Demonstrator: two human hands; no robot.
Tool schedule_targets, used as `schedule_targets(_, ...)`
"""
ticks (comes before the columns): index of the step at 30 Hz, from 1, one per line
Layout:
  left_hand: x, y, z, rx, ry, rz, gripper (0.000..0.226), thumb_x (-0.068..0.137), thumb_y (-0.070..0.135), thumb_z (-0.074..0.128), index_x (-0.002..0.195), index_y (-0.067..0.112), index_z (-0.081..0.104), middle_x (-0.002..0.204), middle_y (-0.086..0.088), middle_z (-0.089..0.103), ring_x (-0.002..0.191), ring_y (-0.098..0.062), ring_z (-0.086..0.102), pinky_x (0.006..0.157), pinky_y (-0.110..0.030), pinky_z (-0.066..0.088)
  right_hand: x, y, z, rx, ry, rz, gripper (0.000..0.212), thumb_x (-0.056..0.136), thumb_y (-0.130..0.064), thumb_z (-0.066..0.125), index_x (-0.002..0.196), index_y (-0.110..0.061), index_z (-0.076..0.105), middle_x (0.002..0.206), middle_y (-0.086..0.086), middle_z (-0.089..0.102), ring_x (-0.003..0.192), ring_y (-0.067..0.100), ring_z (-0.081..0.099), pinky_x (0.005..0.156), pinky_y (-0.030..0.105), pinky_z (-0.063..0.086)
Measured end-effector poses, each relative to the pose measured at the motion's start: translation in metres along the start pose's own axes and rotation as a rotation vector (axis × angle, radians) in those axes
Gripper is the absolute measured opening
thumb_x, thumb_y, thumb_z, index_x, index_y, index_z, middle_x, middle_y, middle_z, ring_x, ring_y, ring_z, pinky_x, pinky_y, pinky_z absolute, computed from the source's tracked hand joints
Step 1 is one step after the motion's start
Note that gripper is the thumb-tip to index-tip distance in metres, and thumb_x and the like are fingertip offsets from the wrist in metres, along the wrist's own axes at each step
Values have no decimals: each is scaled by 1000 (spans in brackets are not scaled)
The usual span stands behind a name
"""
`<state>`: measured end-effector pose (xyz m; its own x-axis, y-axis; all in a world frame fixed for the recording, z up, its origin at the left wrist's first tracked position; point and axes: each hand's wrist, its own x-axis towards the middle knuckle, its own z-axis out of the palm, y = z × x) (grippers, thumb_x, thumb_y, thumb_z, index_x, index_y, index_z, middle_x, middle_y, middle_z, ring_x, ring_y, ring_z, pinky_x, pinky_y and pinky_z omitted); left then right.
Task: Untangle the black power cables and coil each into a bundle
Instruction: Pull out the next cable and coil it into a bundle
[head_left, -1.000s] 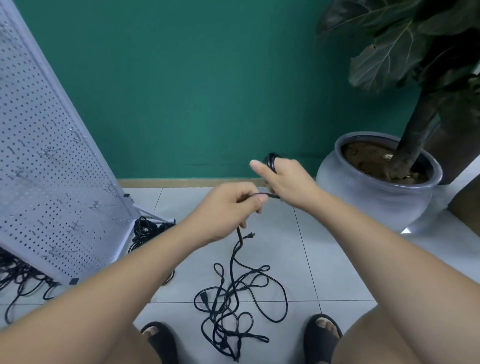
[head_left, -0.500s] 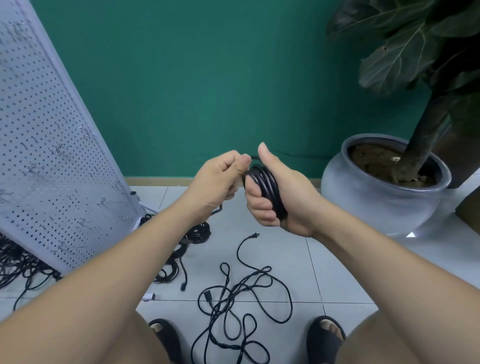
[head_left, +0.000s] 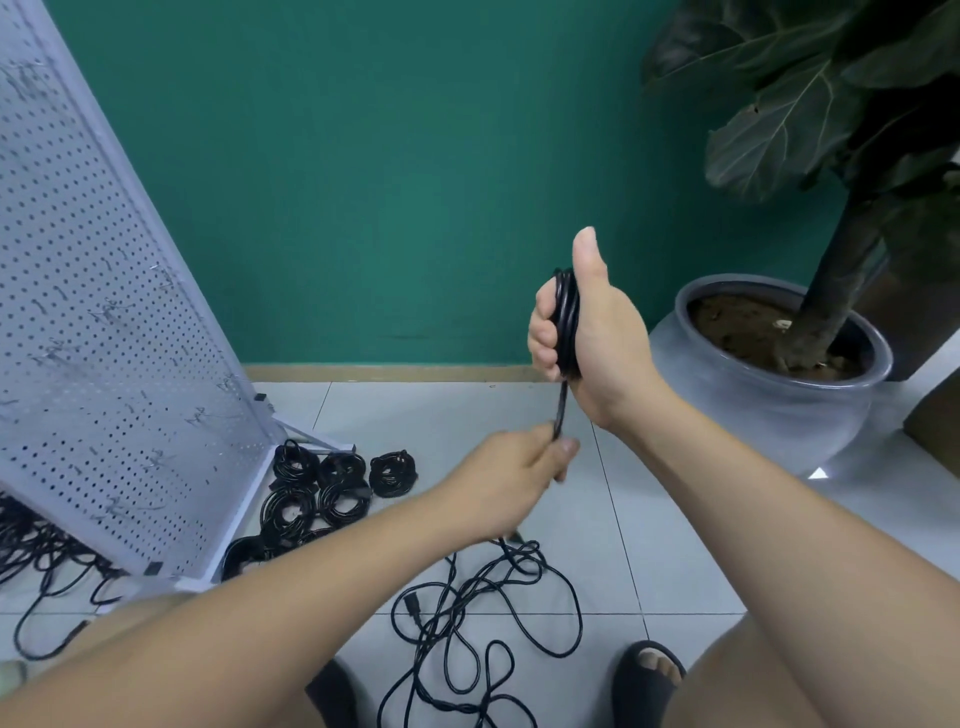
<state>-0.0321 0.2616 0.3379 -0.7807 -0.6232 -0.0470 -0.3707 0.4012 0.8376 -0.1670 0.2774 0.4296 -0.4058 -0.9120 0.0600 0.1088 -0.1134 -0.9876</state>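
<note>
The right hand (head_left: 589, 338) is raised before a flat green wall (head_left: 389, 182), its fingers curled round a coil (head_left: 566, 317) of thin, smooth, glossy black cable wound into a tight oval, with the thumb standing straight up beside it. One strand (head_left: 560, 410) runs taut from the bottom of the coil down to the left hand (head_left: 519, 480), which pinches it between thumb and curled fingers just below the right wrist. From under the left hand the cable falls to a loose tangle (head_left: 467, 618) of round loops and crossings on the pale, glossy square floor tiles (head_left: 675, 545), between two dark open-toed sandals (head_left: 649, 680); a moulded plug lies in the tangle's left side. Near the left forearm, finished bundles (head_left: 332, 486) sit on the tiles as small round rings, close together at the foot of a white metal pegboard (head_left: 104, 312), which leans tilted and is dotted with even rows of holes. Small grey marks on the board are too blurred to read. More loose cable (head_left: 36, 561) lies beneath its lower edge. To the right stands a rounded, smooth grey pot (head_left: 769, 415) filled with brown soil, holding a plant (head_left: 810, 130) with a rough trunk and broad, veined, dark leaves.
</note>
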Motion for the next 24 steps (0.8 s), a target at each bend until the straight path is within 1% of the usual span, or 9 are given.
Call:
schedule_targets(4,-9,8,1,120,-79,25,36,111,43,49,88,19,62,68,3,56,58,-14,47,59,-30,42,15,6,-17,-256,35,-53,64,107,-68,46,80,-10,53,64,8,54,56,23,48,54,32,41)
schedule_targets(6,-11,12,-6,180,-87,53,36,110,42,52,84,21,64,59,10,53,52,-7,44,54,-25,38,21,15,-27,-482,43,-95,71,108,-65,46,80,-1,54,63,5,57,56,21,52,57,33,46)
schedule_targets(8,-11,14,-16,187,-69,68,34,109,40,56,81,21,65,53,13,49,49,-6,42,53,-22,35,24,24,-36,-673,23,-112,75,108,-66,44,82,3,56,60,2,59,53,17,53,58,32,49)
schedule_targets(11,-12,15,-31,86,-21,59,31,106,41,61,82,22,68,53,13,44,51,-10,40,52,-27,35,27,37,-47,-783,-55,-36,77,106,-72,42,83,-1,60,60,2,62,51,17,54,60,33,50)
schedule_targets(13,-12,17,-42,1,27,64,29,106,38,63,83,22,68,53,13,41,49,-10,39,50,-23,35,24,42,-48,-827,-133,15,79,105,-76,38,78,-6,61,60,3,64,50,19,55,59,35,51)
schedule_targets(15,-11,19,-54,-50,90,89,27,106,35,64,83,20,69,52,13,39,47,-10,35,47,-23,32,18,46,-44,-888,-215,36,88,105,-79,29,74,-3,61,58,6,65,50,21,56,61,34,50)
schedule_targets(17,-10,19,-66,-106,152,103,26,105,33,66,83,19,70,51,13,37,46,-11,32,47,-24,29,10,48,-37,-848,-291,78,96,104,-81,23,75,2,61,61,13,64,52,23,55,61,33,47)
schedule_targets(21,-3,15,-88,-163,280,107,25,103,30,69,82,16,72,51,13,37,49,-13,30,51,-28,27,-9,51,-18,-514,-413,256,91,97,-89,21,78,-8,57,65,11,53,55,24,48,54,33,40)
schedule_targets(24,3,9,-103,-193,330,115,25,101,33,72,85,14,73,53,9,37,52,-14,30,52,-29,27,-22,48,-6,-374,-481,302,90,94,-92,21,73,-10,53,63,11,46,53,25,43,53,33,35)
